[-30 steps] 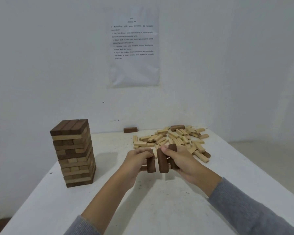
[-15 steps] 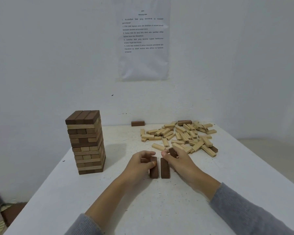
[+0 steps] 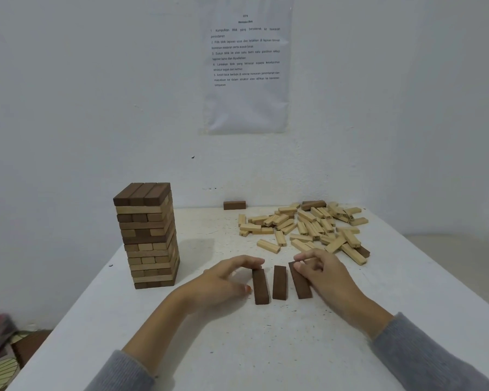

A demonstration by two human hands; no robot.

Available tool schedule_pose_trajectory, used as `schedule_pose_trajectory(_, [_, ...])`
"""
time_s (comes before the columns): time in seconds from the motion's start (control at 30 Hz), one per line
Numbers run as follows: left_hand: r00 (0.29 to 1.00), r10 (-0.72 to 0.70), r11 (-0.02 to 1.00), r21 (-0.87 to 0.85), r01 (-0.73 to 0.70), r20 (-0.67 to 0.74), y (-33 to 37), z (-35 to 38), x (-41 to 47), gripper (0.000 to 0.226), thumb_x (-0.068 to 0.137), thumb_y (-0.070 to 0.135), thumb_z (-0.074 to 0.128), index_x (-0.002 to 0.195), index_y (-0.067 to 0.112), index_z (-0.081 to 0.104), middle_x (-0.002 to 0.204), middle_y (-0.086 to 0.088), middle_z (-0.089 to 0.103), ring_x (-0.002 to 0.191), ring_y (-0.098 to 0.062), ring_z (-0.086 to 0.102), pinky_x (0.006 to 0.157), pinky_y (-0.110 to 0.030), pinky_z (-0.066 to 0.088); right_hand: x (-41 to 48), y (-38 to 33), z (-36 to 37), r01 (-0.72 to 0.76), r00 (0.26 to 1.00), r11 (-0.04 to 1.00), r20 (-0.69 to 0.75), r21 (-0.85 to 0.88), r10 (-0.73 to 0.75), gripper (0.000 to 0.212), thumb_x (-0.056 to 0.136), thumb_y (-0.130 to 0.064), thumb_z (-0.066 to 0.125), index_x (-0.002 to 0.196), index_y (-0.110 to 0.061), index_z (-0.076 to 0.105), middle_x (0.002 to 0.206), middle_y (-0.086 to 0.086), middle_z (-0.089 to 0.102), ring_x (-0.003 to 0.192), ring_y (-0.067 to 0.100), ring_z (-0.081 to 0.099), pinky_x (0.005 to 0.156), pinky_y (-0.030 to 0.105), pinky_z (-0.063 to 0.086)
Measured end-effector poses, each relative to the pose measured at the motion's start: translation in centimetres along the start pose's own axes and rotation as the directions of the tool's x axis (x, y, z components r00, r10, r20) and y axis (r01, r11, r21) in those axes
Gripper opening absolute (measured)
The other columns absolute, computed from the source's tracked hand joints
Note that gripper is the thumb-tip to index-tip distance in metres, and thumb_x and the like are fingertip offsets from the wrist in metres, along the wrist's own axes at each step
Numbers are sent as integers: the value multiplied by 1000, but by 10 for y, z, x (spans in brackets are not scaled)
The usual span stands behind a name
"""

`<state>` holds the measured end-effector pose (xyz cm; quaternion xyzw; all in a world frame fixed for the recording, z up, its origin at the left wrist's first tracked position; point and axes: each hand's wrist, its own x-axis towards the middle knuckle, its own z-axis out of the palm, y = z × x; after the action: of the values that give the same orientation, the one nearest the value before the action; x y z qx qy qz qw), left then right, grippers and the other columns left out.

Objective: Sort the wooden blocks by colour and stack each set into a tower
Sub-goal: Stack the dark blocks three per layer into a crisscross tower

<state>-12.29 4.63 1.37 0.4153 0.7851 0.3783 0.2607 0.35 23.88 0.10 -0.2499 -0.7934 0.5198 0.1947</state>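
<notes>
While mixed tower (image 3: 147, 235) is standing left of left hand (image 3: 223, 280), its loose fingers (image 3: 251, 261) are touching left dark block (image 3: 260, 287); middle dark block (image 3: 279, 283) lying between hands; right hand (image 3: 326, 276) pinching right dark block (image 3: 302, 286). Probably light, stiff; gripping long sides looking best.

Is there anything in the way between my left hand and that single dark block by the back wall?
Nothing visible. Bare table runs from the left hand to the dark block at its far edge; the pile of light blocks lies just right of that line.
</notes>
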Motion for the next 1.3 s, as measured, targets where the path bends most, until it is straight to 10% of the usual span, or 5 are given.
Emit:
schedule_pose_trajectory(0.4, [986,70,946,322,-19,-149,5,23,3,73,85,48,65,145,40,23,148,15,27,139,-7,18,101,-31,12,-17,-4,-3,220,925,957,352,-190,-143,73,75,-29,77,130,-53,34,124,-18,43,110,1,47,70,11,48])
schedule_pose_trajectory(0.5, [992,8,864,501,57,-126,7,31,4,80,87,62,51,150,29,15,156,10,15,144,-9,6,108,-34,8,-15,-3,-1,250,908,956,380,-151,-177,70,81,-18,65,129,-58,34,135,-23,44,125,1,39,90,22,50])
schedule_pose_trajectory(0.77, [979,-146,749,630,205,-145,11,53,-1,97,87,73,20,149,9,-19,157,-4,-24,142,-14,-28,115,-43,-16,-17,5,1,327,937,571,337,-753,-91,85,94,-62,30,154,-14,-7,161,1,-18,146,16,-23,119,36,-13])
schedule_pose_trajectory(0.9, [983,-109,747,641,179,-147,10,56,2,84,94,63,18,150,11,-17,158,-2,-23,141,-11,-29,115,-41,-18,-15,12,12,371,926,479,358,-796,-121,108,70,-78,-12,153,-8,-10,159,3,-23,142,17,-32,116,41,-21])
schedule_pose_trajectory(1.3, [976,-92,711,673,201,-195,11,60,4,86,89,64,7,150,7,-15,158,-6,-20,143,-12,-24,118,-39,-13,-15,14,16,381,924,418,357,-825,-139,107,65,-70,-31,151,-7,-15,159,5,-23,142,18,-32,114,43,-24])
